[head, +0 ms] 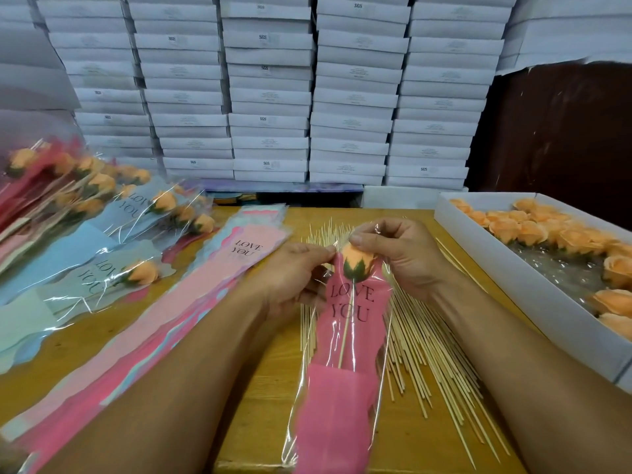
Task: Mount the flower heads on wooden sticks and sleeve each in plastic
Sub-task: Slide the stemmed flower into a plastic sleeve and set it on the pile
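Far left: a heap of finished roses (85, 213), sleeved in blue, pink and pale green plastic printed "LOVE YOU", piled on the wooden table (266, 388). Just right of that: a fanned stack of empty sleeves (178, 313), pink on top. Behind everything: stacked white boxes (270, 97).

At centre: left hand (290, 278), fingers curled, pinching the clear upper edge of a pink sleeve (345, 371) beside the flower head. Inside that sleeve: an orange flower head (355, 261) with green sepals, mounted on a wooden stick (346, 328) running down toward the camera. Right hand (396, 254), fingers curled, gripping the plastic over the top of the bloom.

Underneath and rightward: loose wooden sticks (431, 354) spread across the table. Far right: a white tray (519, 282) holding more orange flower heads (533, 230).
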